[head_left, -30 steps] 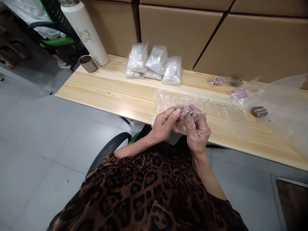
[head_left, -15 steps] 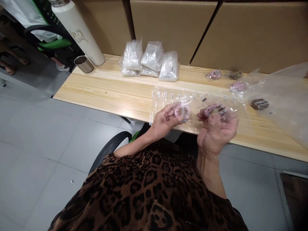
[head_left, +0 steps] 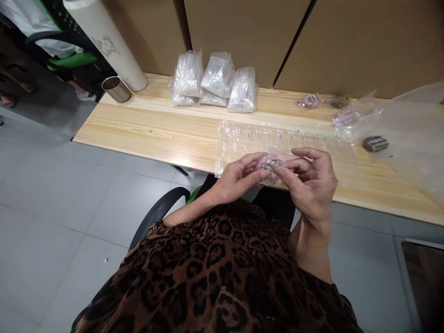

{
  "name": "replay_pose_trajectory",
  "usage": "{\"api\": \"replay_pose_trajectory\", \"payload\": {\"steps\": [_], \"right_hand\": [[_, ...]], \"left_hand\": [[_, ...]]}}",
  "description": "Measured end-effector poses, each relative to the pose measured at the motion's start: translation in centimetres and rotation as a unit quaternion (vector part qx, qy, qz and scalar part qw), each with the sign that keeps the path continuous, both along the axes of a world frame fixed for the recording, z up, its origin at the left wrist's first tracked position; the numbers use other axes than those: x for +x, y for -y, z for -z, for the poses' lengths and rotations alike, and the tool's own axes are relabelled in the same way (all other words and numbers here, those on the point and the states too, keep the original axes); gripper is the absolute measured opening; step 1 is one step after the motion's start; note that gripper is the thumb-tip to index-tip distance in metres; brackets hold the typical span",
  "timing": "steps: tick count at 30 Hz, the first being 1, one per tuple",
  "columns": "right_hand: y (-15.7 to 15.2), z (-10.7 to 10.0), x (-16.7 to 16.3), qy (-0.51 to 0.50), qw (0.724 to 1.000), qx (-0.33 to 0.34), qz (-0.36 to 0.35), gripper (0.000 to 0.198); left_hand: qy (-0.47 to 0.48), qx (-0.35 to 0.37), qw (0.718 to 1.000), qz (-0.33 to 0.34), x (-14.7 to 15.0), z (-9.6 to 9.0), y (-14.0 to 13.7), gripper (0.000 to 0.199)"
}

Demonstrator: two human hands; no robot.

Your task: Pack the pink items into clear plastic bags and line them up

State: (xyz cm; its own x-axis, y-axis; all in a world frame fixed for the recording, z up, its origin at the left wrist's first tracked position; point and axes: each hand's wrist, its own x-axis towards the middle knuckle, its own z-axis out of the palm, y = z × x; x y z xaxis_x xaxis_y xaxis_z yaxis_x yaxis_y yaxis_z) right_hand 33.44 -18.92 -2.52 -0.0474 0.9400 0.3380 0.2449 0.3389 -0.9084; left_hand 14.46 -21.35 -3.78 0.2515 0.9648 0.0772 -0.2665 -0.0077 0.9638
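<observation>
A pink round wrapped snack, in clear film with pale print, is held just over the table's front edge. My left hand pinches it from the left between thumb and fingers. On the other side, the thumb and bent fingers of my right hand close on its right edge, index finger raised. Whether one or two pieces are stacked in this grip, I cannot tell. Beneath and behind the hands lies a row of flat clear bags with small dark-printed marks along the top.
Packed clear bags stand at the back. Loose wrapped snacks, one pink and one brown, lie right beside a large translucent bag. A steel cup and white flask stand left. Cardboard boxes line the back.
My right hand has moved left with its pink snack and met my left hand, which held another pink one. The bags' marks behind it now show.
</observation>
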Motion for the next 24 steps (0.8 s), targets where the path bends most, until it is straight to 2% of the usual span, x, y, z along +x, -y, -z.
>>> {"api": "replay_pose_trajectory", "payload": {"steps": [5,9,12,15,18,21,23,24], "right_hand": [[0.0,0.5,-1.0,-0.075,0.997,0.015,0.025,0.056],[0.3,1.2,-1.5,-0.136,0.986,-0.07,-0.062,0.043],[0.4,1.4,-1.3,-0.18,0.972,-0.122,-0.09,0.038],[0.5,1.4,-0.9,-0.199,0.96,-0.161,-0.109,0.037],[0.7,1.2,-0.6,-0.181,0.96,-0.17,-0.126,0.035],[0.5,0.8,-0.7,-0.163,0.966,-0.171,-0.109,0.036],[-0.3,0.3,-0.8,-0.169,0.965,-0.183,-0.086,0.037],[-1.0,0.1,-0.9,-0.172,0.963,-0.193,-0.071,0.037]], "left_hand": [[0.042,-0.003,0.999,-0.006,0.0,0.6,-0.3,0.051],[0.033,-0.016,0.999,-0.037,0.1,0.5,-0.2,0.054],[0.02,-0.012,0.997,-0.073,0.2,0.3,0.0,0.052],[0.056,-0.04,0.996,-0.053,0.4,0.0,0.2,0.052],[0.075,-0.058,0.995,-0.013,0.5,-0.3,0.3,0.055],[0.018,-0.009,1.0,-0.01,-0.5,-0.7,0.3,0.056],[-0.085,0.051,0.993,-0.063,-1.9,-1.1,0.1,0.054],[-0.156,0.081,0.978,-0.11,-2.8,-1.2,0.0,0.054]]}}
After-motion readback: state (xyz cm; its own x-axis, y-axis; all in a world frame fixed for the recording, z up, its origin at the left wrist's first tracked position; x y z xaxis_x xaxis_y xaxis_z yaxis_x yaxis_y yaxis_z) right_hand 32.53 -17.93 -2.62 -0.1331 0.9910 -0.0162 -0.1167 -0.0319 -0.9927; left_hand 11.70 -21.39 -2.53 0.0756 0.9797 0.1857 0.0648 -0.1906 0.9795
